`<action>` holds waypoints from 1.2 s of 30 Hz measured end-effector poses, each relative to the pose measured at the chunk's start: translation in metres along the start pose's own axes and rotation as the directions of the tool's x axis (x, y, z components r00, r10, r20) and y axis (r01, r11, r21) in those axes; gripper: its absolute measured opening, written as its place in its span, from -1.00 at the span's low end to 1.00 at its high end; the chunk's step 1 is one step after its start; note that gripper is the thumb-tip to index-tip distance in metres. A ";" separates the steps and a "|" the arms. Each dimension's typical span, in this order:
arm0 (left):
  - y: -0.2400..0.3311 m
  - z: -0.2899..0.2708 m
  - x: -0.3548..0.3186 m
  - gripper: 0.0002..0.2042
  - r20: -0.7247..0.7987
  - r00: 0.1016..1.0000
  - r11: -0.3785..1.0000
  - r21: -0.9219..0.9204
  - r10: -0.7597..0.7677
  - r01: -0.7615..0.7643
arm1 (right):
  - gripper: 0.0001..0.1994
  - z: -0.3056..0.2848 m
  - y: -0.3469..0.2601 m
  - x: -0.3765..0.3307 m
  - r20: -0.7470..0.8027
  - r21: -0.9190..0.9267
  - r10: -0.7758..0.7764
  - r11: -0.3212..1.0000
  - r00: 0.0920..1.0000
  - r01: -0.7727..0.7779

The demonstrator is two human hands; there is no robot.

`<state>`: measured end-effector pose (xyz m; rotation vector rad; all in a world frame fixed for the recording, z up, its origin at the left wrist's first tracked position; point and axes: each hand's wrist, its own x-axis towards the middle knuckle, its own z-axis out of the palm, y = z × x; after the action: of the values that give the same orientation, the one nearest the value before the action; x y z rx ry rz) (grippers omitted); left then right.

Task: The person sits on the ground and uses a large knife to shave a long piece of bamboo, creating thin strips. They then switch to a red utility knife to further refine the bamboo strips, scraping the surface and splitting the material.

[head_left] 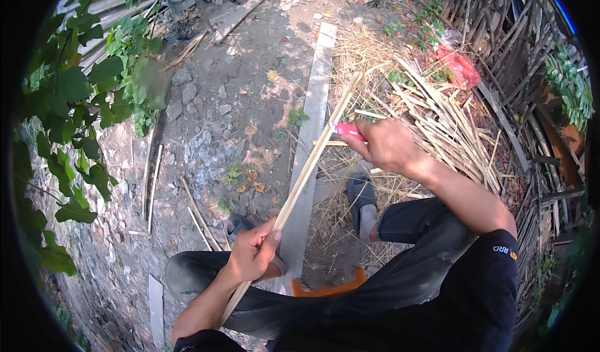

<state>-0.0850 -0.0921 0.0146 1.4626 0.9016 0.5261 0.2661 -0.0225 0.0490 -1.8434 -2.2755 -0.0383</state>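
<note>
The left hand is at about 7 o'clock, the fingers closed in a fist, the bare forearm coming from the lower edge. The right hand is near the centre toward 1 o'clock, also closed, knuckles up; its forearm runs down toward 4 o'clock into a black sleeve

Single head-worn fisheye view, looking steeply down and forward from close above the seated person's knees. The grey plank runs up the frame's centre; foliage lies left of it, split bamboo strips right. Edges bend at the rim.
</note>
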 end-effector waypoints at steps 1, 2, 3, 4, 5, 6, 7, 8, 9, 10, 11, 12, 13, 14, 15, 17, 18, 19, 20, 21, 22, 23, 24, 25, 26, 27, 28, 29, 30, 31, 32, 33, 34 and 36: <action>-0.006 0.000 -0.002 -0.62 -0.025 0.999 0.997 0.063 0.041 -0.040 | -0.53 0.001 0.000 -0.005 0.005 0.028 0.010 1.000 1.000 -0.010; -0.015 -0.001 -0.006 -0.62 -0.020 0.998 0.997 0.055 0.053 -0.052 | -0.53 0.011 0.003 -0.009 0.016 0.065 0.015 0.998 1.000 -0.016; -0.024 -0.002 -0.011 -0.62 -0.016 0.998 0.997 0.047 0.064 -0.063 | -0.52 0.016 0.007 -0.012 0.028 0.102 0.018 0.995 0.999 -0.021; -0.029 -0.002 -0.016 -0.62 0.003 0.998 0.997 0.036 0.067 -0.067 | -0.50 -0.002 0.058 0.010 0.048 0.005 0.060 0.998 0.997 -0.060; -0.024 -0.004 -0.014 -0.62 0.029 0.999 0.997 0.058 0.044 -0.046 | -0.49 0.006 0.063 0.007 -0.042 -0.044 0.082 0.996 0.996 -0.083; -0.012 -0.003 0.000 -0.62 0.031 0.998 0.996 0.075 0.046 -0.048 | -0.48 0.007 0.070 0.011 -0.145 -0.110 0.068 0.990 0.987 -0.084; -0.006 0.001 0.009 -0.62 0.032 0.998 0.995 0.087 0.048 -0.051 | -0.47 0.000 0.060 0.019 -0.118 -0.002 0.177 0.984 0.977 -0.178; -0.005 0.003 0.009 -0.62 0.034 0.999 0.998 0.059 0.036 -0.038 | -0.45 -0.006 0.040 0.022 -0.081 0.115 0.301 0.950 0.950 -0.291; -0.002 -0.002 0.007 -0.62 0.019 0.999 0.998 0.050 0.029 -0.030 | -0.45 -0.009 0.022 0.023 -0.059 0.276 0.343 0.908 0.938 -0.314; 0.000 -0.006 0.001 -0.62 0.014 1.000 0.999 0.043 0.010 -0.011 | -0.46 -0.003 0.022 0.020 -0.035 0.334 0.339 0.890 0.940 -0.309; -0.004 -0.004 -0.006 -0.63 -0.039 0.998 0.996 0.078 0.054 -0.051 | -0.46 -0.013 0.015 0.013 0.008 0.269 0.239 0.935 0.971 -0.232; -0.005 -0.006 -0.015 -0.64 -0.032 0.999 0.996 0.077 0.043 -0.040 | -0.47 -0.021 0.002 0.002 0.058 0.206 0.139 0.967 0.989 -0.148; 0.000 -0.009 -0.014 -0.64 -0.027 0.999 1.000 0.016 0.027 -0.026 | -0.48 -0.015 -0.012 -0.014 0.127 0.137 -0.001 0.990 0.992 -0.017; 0.001 -0.004 -0.014 -0.64 -0.020 1.000 0.998 -0.066 0.006 -0.008 | -0.48 -0.010 -0.022 -0.032 0.225 0.068 -0.135 0.990 0.965 0.123; -0.001 0.003 -0.016 -0.64 0.010 1.000 0.998 -0.057 0.030 -0.029 | -0.49 0.007 -0.017 -0.042 0.171 0.075 -0.201 0.979 0.964 0.191; -0.008 0.004 -0.024 -0.63 0.064 0.996 0.998 -0.006 0.063 -0.063 | -0.47 -0.001 0.001 -0.021 0.074 0.105 -0.013 0.994 0.997 0.005; -0.009 0.002 -0.028 -0.63 0.049 0.998 0.999 -0.001 0.039 -0.039 | -0.42 0.011 0.058 0.005 -0.064 0.305 0.300 0.914 0.952 -0.267; -0.011 -0.002 -0.032 -0.63 0.048 0.999 1.000 -0.008 0.018 -0.018 | -0.38 -0.009 0.115 0.009 -0.199 0.275 0.424 0.889 0.883 -0.365; -0.012 -0.009 -0.033 -0.63 0.051 0.999 1.000 -0.005 0.006 -0.006 | -0.34 -0.032 0.173 0.007 -0.336 0.272 0.538 0.841 0.773 -0.467; -0.019 -0.010 -0.029 -0.62 0.022 1.000 1.000 -0.031 0.006 -0.005 | -0.28 -0.058 0.230 -0.001 -0.463 0.299 0.624 0.779 0.630 -0.552; -0.009 -0.007 -0.021 -0.62 -0.021 1.000 1.000 0.018 0.000 0.000 | -0.29 -0.056 0.231 -0.010 -0.443 0.377 0.621 0.784 0.647 -0.494; -0.011 -0.007 -0.017 -0.61 -0.049 0.999 1.000 -0.009 -0.023 0.023 | -0.30 -0.052 0.199 -0.008 -0.359 0.395 0.577 0.806 0.734 -0.441; -0.017 -0.008 -0.020 -0.61 -0.061 0.995 0.997 -0.029 -0.080 0.078 | -0.31 -0.040 0.146 -0.010 -0.245 0.432 0.542 0.803 0.804 -0.410; -0.023 -0.008 -0.020 -0.61 -0.092 0.995 0.999 0.000 -0.042 0.042 | -0.33 -0.039 0.099 -0.011 -0.056 0.411 0.522 0.789 0.851 -0.456; -0.025 -0.008 -0.015 -0.61 -0.088 0.996 1.000 -0.010 -0.013 0.012 | -0.37 -0.033 0.067 -0.019 0.029 0.412 0.406 0.828 0.913 -0.381; -0.025 -0.010 -0.016 -0.62 -0.088 0.996 1.000 -0.019 0.001 -0.003 | -0.42 -0.030 0.034 -0.023 0.090 0.421 0.249 0.868 0.964 -0.264; -0.023 -0.012 -0.014 -0.62 -0.083 0.996 0.999 -0.027 0.017 -0.019 | -0.46 -0.039 0.003 -0.029 0.182 0.399 0.149 0.892 0.972 -0.212; -0.017 -0.013 -0.011 -0.62 -0.055 0.998 0.999 -0.031 -0.019 0.017 | -0.49 -0.041 -0.019 -0.029 0.302 0.306 0.131 0.925 0.944 -0.227; -0.014 -0.011 -0.009 -0.62 -0.051 0.999 1.000 -0.004 0.007 -0.007 | -0.52 -0.031 -0.029 -0.032 0.253 0.339 0.035 0.933 0.967 -0.122; -0.012 -0.008 -0.004 -0.62 -0.039 0.998 0.999 0.019 0.045 -0.044 | -0.50 -0.022 -0.036 -0.037 0.207 0.314 -0.045 0.949 0.977 -0.023; -0.011 -0.004 0.002 -0.62 -0.028 0.996 0.996 0.039 0.086 -0.085 | -0.50 -0.019 -0.045 -0.040 0.216 0.300 -0.064 0.954 0.974 -0.004; -0.007 0.001 0.005 -0.62 -0.015 0.998 0.997 0.029 0.068 -0.067 | -0.49 -0.017 -0.055 -0.041 0.226 0.287 -0.083 0.958 0.971 0.015; -0.006 0.001 0.004 -0.62 -0.016 0.998 0.998 0.038 0.053 -0.053 | -0.48 -0.013 -0.061 -0.040 0.237 0.283 -0.110 0.958 0.965 0.040; -0.004 -0.001 0.002 -0.62 -0.019 1.000 0.998 0.053 0.023 -0.022 | -0.44 -0.006 -0.051 -0.031 0.178 0.222 -0.012 0.975 0.984 -0.028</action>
<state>-0.0853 -0.0907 0.0102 1.5197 0.9214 0.5377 0.2237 -0.0646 0.0546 -1.8013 -2.2758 0.3845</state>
